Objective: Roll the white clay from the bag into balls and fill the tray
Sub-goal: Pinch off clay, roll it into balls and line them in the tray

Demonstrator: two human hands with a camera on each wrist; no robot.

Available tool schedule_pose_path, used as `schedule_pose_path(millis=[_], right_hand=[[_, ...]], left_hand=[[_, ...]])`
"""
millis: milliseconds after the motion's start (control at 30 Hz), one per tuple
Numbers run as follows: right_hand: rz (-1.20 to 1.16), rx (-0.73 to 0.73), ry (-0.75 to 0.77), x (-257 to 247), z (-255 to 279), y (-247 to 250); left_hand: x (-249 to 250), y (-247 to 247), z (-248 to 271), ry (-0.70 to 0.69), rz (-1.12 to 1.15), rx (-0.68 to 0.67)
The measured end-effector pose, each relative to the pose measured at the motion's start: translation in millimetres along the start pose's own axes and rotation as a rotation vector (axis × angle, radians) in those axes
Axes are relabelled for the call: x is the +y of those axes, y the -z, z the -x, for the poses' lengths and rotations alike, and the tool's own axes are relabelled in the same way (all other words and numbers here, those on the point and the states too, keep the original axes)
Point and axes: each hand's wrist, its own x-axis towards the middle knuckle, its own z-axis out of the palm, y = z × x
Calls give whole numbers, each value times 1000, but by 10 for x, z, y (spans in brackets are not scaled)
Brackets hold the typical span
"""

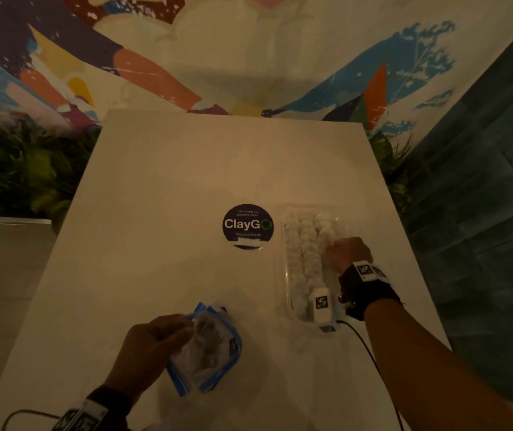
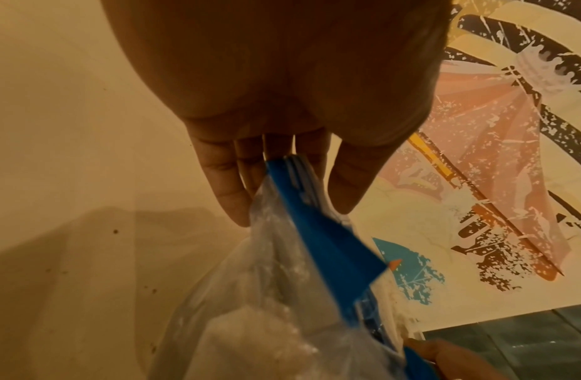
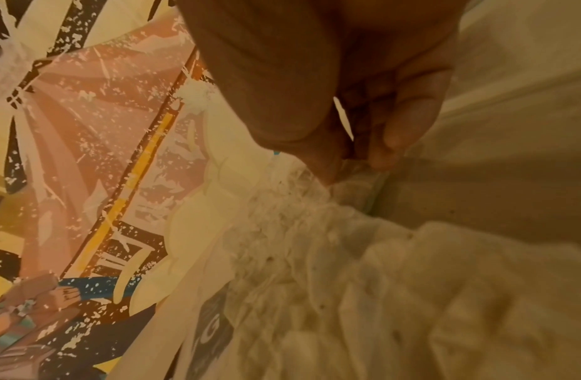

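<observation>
Head view: a white table [image 1: 168, 188] carries a clear tray [image 1: 286, 275] at the right, packed with rows of white clay balls [image 1: 306, 241], and a round dark "ClayGo" sticker [image 1: 247, 226] just left of it. The right hand [image 1: 349, 254] reaches into the tray's right side with fingers curled down among the balls; in the right wrist view its fingertips [image 3: 393, 144] meet at the clay, but whether they pinch a ball cannot be told. Near the table's front edge the left hand [image 1: 152, 346] pinches the blue-edged clear bag [image 1: 208, 349] by its top, thumb on one side and fingers on the other, as the left wrist view shows. White clay [image 2: 250, 342] sits in the bag's bottom. Bag and tray lie well apart.
</observation>
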Motion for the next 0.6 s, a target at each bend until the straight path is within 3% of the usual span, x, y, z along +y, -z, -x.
schedule_pose_path(millis=[600], right_hand=[[51, -32, 43, -42, 43, 70]], left_hand=[[21, -6, 6, -14, -8, 15]])
